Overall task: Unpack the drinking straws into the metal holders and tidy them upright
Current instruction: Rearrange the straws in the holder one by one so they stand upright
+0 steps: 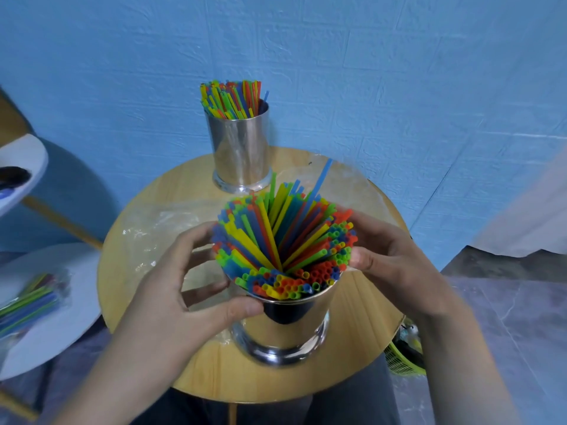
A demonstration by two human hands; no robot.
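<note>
A metal holder [288, 329] stands at the near side of the round wooden table [362, 357]. It is full of coloured straws [285, 240] that fan outward, and one blue straw sticks up higher at the back. My left hand [184, 280] curls round the left side of the fan, with its thumb at the holder's rim. My right hand [389, 256] cups the right side, its thumb and fingertips against the straw ends. A second metal holder [242, 148] with its own bundle of straws [230, 99], leaning left, stands at the far edge.
A crumpled clear plastic wrapper [159, 231] lies on the table behind my left hand. A white round surface [70, 317] at the left bears a packet of straws [30, 302]. A green basket [402, 360] sits on the floor right of the table. A blue wall is close behind.
</note>
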